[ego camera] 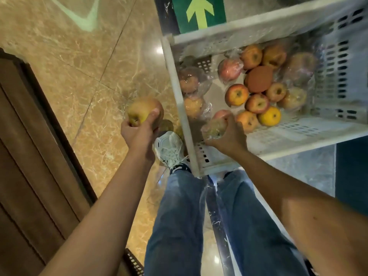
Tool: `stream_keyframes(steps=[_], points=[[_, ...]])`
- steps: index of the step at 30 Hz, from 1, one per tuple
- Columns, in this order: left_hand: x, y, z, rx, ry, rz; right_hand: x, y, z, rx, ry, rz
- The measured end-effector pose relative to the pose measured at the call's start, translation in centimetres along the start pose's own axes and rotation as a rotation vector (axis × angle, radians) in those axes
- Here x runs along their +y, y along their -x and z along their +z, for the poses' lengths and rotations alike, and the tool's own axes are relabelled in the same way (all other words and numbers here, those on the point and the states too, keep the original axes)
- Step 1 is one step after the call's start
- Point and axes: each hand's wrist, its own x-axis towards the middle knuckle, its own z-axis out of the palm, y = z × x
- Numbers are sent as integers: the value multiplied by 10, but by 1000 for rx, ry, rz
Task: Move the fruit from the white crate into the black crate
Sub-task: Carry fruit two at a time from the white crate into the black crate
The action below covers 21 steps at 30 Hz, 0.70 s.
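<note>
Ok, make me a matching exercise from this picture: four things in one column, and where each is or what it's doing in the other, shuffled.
1 left hand
2 right hand
3 brown fruit
4 white sneaker

A on the marble floor beside the white crate
B holds an apple outside the crate
C grips a wrapped fruit inside the crate
D lies among apples in the crate

Pairs: 1-B, 2-C, 3-D, 4-A

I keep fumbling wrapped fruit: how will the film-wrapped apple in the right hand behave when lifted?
The film-wrapped apple is probably slippery: glossy, crinkled film covers it and may slide on the skin. Round and firm-looking, it would likely roll if dropped back into the white crate. The right hand curls round it, so a full grip seems wise.
</note>
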Motion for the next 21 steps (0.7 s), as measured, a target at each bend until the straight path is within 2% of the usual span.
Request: stream_keyframes(steps=[6, 12, 21], points=[[-41, -52, 0, -2, -67, -9, 31, -49, 54, -27, -30, 77], [-73, -84, -1, -42, -71, -14, 42, -79, 86, -30, -56, 70], [-80, -99, 15, 0, -143, -24, 37, -100, 115, -84, -18, 122]])
